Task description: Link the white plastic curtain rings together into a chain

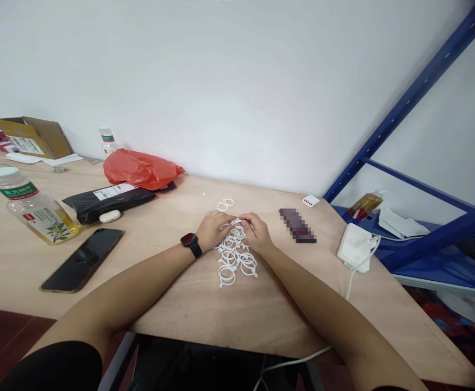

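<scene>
Several white plastic rings (228, 257), each with a small tab, lie linked or overlapping in a cluster on the wooden table (172, 304). My left hand (213, 229) and my right hand (257, 232) meet at the cluster's far end. Both have their fingers closed in a pinch on a white ring (236, 221) between them; the fingertips partly cover it. A dark watch (190, 243) is on my left wrist. Just beyond my left hand lie a couple of separate white rings (225, 205).
Left are a phone (81, 260), a drink bottle (37, 212), a black parcel (107, 201), a red plastic bag (139, 167) and a cardboard box (37, 138). Right are a pixelated dark phone-like object (298, 225), a white charger (311, 201), a white cabled box (355, 247) and a blue shelf frame (404, 103).
</scene>
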`<state>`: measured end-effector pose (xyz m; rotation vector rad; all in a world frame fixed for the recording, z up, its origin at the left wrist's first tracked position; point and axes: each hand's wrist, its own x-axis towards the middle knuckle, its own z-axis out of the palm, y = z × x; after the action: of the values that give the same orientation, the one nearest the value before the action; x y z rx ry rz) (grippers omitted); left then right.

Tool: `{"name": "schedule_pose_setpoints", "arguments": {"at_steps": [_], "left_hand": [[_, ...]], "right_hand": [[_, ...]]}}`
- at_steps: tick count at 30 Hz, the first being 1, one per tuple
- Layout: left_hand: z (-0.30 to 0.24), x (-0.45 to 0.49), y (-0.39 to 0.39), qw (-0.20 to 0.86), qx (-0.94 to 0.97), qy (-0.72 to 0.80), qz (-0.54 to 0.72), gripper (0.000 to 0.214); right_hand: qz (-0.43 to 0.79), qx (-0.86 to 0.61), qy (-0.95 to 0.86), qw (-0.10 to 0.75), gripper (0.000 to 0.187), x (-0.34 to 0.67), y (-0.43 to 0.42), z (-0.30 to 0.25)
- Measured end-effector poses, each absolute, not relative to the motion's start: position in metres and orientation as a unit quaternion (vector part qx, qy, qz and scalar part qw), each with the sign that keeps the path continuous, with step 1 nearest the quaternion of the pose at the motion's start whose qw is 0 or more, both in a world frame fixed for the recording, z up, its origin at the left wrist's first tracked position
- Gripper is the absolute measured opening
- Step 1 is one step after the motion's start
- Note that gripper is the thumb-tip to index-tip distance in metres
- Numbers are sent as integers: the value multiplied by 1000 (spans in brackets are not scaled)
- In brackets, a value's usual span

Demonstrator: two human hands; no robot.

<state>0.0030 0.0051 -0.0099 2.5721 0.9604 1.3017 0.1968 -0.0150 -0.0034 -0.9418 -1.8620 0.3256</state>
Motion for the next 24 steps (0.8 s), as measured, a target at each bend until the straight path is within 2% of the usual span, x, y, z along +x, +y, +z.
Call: {"name": "schedule_pose_setpoints", "arguments": {"at_steps": [9,13,24], "left_hand": [[-4,2,0,38,850,290,438,23],[-2,2,-2,39,848,296,437,25],[-1,2,-3,31,851,313,420,21]], "right_hand": [[144,-429,-753,479,23,199,-11,-8],[112,-467,-745,464,24,205,-1,-12],[59,-557,-764,320,25,227,24,-26]]}}
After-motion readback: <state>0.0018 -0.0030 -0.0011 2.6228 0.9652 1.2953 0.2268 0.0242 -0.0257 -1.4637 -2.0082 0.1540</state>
